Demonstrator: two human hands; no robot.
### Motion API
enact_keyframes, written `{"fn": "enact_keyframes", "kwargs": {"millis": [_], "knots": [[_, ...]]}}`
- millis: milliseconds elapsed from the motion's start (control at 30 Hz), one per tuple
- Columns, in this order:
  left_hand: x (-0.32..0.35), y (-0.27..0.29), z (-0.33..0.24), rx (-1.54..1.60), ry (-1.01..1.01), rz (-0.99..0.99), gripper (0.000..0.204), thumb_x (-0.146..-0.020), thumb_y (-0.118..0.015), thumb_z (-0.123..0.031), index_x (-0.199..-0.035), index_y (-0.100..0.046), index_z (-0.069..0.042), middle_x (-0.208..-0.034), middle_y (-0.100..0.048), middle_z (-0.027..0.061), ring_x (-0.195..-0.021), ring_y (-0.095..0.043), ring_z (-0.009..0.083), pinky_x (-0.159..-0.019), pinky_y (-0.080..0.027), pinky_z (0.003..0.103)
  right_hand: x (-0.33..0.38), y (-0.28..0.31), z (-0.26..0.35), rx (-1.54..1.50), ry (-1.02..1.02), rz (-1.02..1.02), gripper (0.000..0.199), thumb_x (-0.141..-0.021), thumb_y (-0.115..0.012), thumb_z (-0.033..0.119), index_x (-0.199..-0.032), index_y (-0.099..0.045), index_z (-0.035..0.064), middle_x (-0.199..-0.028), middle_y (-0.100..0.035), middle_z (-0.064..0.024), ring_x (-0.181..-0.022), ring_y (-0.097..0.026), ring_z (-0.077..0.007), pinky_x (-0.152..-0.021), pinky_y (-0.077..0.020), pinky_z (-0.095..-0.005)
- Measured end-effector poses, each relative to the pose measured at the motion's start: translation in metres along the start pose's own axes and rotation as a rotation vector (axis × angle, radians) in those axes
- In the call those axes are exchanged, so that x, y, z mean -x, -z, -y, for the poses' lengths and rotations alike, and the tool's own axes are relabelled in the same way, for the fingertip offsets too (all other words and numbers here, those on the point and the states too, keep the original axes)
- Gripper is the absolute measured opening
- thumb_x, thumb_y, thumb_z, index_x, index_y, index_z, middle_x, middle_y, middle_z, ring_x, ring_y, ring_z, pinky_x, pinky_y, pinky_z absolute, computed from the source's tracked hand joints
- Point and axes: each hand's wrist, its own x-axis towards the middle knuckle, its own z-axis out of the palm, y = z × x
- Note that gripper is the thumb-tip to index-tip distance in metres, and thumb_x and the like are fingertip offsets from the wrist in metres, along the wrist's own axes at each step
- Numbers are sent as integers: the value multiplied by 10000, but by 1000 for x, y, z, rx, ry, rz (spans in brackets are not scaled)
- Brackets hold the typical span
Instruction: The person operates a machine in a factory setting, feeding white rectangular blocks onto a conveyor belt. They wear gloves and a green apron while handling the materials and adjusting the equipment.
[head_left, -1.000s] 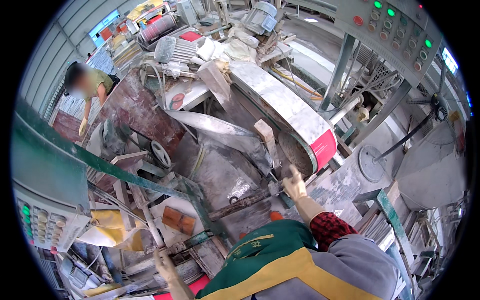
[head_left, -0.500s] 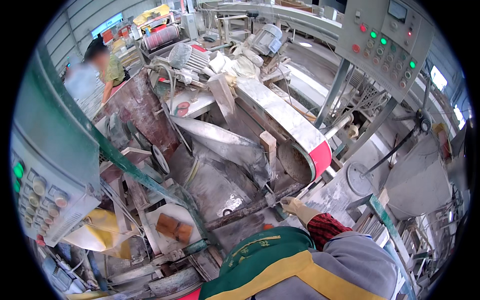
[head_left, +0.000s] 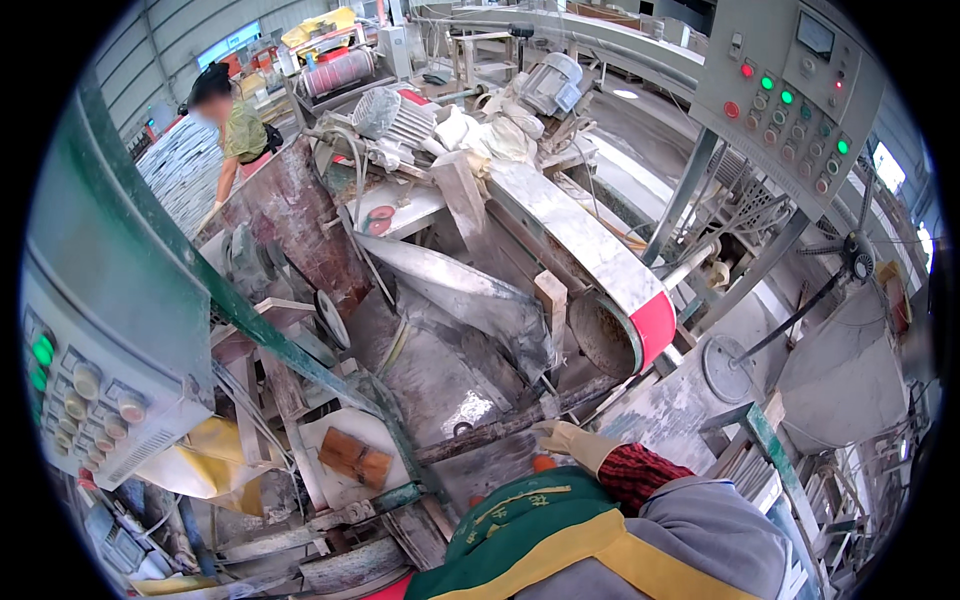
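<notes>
My right hand (head_left: 577,444), in a cream glove with a red-and-black checked cuff (head_left: 640,474), reaches out past the front of my green apron (head_left: 540,510). Its fingers point left, loosely stretched, and nothing shows in them. Closest to it is a dirty bar (head_left: 500,430) along the near edge of a grey, worn metal trough (head_left: 430,345). A small orange patch (head_left: 543,463) peeks out below the glove, too little of it visible to name. My left hand is out of sight.
Beyond the trough runs a belt-guarded machine arm (head_left: 590,245) with a red end. Control panels stand at the left (head_left: 110,400) and upper right (head_left: 785,100). A green frame bar (head_left: 270,340) crosses the left side. A wooden block (head_left: 353,458) lies nearby. A person (head_left: 235,130) bends at the far left.
My right hand has moved left and slightly down, nearer the front of my apron. The whole view has shifted a little, and the person at the far left shows more fully.
</notes>
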Motion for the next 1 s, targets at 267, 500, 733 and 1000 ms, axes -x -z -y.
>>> {"fn": "enact_keyframes", "kwargs": {"millis": [267,500,733,1000], "knots": [[4,10,-27,32,-54,-29,616,-881,-540,-324,-1376,-371,1,-1385,-367,273,-1260,-383,397,-1030,-342,477,-18,-16,-100,244,350,-67,486,-831,-547,259,-1302,-510,144,-1066,-654,-121,-910,-646,-202,-824,-501,-312],[25,34,-70,191,-71,-26,626,-857,-586,-285,-1372,-375,3,-1376,-383,265,-1244,-405,384,-1029,-355,454,3,2,-97,170,60,64,502,-824,-554,218,-1312,-493,118,-930,-680,-122,-751,-659,-174,-686,-531,-321],[73,90,-146,716,-26,234,640,-834,-632,-246,-1367,-379,4,-1366,-399,257,-1228,-427,371,-1029,-368,431,-13,3,-63,-401,59,-3,521,-838,-571,172,-1342,-462,99,-868,-683,-118,-640,-632,-163,-601,-530,-299],[101,120,-387,1362,-640,950,649,-699,-662,37,-1306,-433,30,-1318,-485,142,-1246,-435,240,-1051,-327,343,22,34,97,-1137,184,284,464,-899,-574,227,-1339,-459,139,-914,-650,-127,-707,-621,-181,-625,-522,-322]]}}
